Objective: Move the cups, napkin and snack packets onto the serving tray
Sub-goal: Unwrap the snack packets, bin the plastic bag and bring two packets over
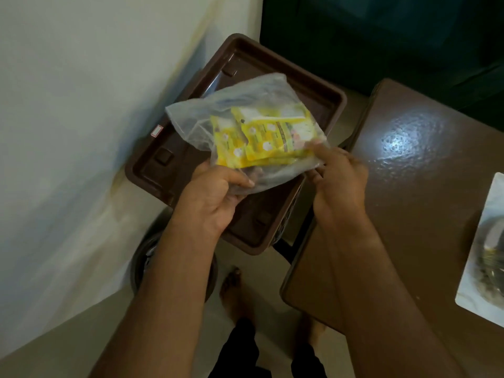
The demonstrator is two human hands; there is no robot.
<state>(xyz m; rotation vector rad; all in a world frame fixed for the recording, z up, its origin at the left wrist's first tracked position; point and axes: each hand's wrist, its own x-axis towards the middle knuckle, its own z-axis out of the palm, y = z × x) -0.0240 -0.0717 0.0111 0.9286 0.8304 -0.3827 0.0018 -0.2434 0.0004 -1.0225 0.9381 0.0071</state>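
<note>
Gripping a crinkled clear plastic bag (pixel 218 110) of glossy yellow snack packets (pixel 261 135), both hands (pixel 210 195) hover over a brown tray (pixel 163 170).

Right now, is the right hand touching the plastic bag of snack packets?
Touching. The head view shows the right hand pinching the clear plastic bag at its lower right corner.

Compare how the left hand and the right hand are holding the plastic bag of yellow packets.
The left hand grips the plastic bag from beneath at its near left corner, thumb curled over the film; the right hand pinches the near right edge. The left hand's fingers are hidden under the bag; the right hand's forefinger points out along it toward the yellow packets. Both hold the bag above the brown tray.
</note>
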